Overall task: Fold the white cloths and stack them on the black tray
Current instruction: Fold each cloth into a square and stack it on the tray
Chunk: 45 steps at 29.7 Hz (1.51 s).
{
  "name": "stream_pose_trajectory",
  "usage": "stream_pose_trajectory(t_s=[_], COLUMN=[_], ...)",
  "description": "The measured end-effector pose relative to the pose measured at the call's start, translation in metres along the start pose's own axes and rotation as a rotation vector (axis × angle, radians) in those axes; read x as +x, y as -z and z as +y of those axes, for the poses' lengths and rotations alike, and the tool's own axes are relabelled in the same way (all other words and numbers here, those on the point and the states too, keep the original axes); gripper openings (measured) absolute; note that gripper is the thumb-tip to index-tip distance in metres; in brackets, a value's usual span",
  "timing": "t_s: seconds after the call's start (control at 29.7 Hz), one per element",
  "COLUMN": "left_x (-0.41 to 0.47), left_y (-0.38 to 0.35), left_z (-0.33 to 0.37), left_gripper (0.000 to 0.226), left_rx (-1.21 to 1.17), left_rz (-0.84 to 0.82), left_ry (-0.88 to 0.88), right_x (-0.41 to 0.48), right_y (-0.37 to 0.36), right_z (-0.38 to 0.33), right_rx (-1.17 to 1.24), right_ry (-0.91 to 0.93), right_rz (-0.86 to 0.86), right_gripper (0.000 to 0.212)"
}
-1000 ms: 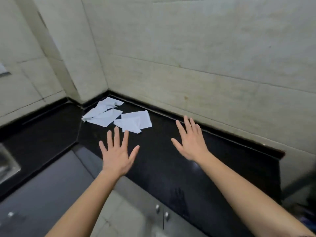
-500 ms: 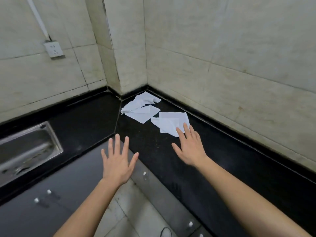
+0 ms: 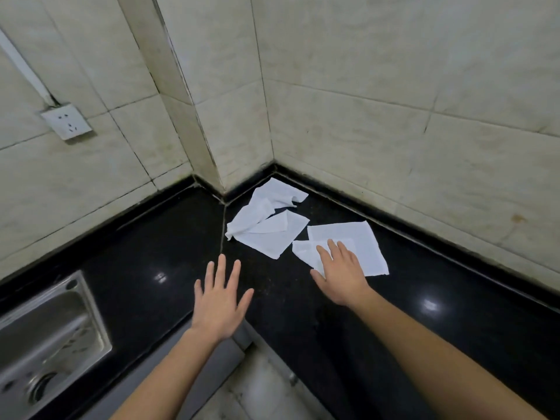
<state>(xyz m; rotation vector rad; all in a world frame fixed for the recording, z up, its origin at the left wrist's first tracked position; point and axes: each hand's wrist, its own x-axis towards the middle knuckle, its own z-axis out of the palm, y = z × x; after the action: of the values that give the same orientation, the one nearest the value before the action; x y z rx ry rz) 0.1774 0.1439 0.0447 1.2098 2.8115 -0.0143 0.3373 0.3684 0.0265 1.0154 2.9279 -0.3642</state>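
Several white cloths lie on the black counter (image 3: 303,304) near the wall corner. A crumpled cloth (image 3: 272,198) is nearest the corner, a flatter cloth (image 3: 269,237) lies in front of it, and a partly folded cloth (image 3: 360,241) lies to the right. My right hand (image 3: 341,274) is flat and open, its fingers over the near edge of the partly folded cloth. My left hand (image 3: 219,298) hovers open with spread fingers over bare counter, left of the cloths. No black tray is in view.
A steel sink (image 3: 45,334) is set into the counter at the lower left. A wall socket (image 3: 66,121) sits on the tiled wall at the left. The counter's inner corner edge runs below my left hand, with floor tiles (image 3: 260,389) beneath.
The view has swung left and closer to the corner. My right hand has moved forward onto the partly folded cloth. My left hand has stayed open in the air.
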Motion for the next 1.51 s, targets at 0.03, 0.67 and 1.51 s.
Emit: stream_pose_trajectory(t_s=[0.03,0.67,1.51], left_x=[0.013,0.229,0.187], left_y=[0.000,-0.120,-0.137], left_z=[-0.002,0.002,-0.192], left_gripper=[0.084,0.071,0.022], left_rx=[-0.004,-0.008,-0.114], left_rz=[-0.025,-0.360,-0.101], left_ry=[-0.002,-0.507,-0.422], right_x=[0.011,0.100,0.183], right_y=[0.000,-0.094,-0.139], right_z=[0.001,-0.027,-0.166], right_rx=[-0.003,0.070,-0.194], right_ry=[-0.002,-0.276,0.252], right_rz=[-0.013,-0.231,-0.374], right_gripper=[0.066,0.070,0.043])
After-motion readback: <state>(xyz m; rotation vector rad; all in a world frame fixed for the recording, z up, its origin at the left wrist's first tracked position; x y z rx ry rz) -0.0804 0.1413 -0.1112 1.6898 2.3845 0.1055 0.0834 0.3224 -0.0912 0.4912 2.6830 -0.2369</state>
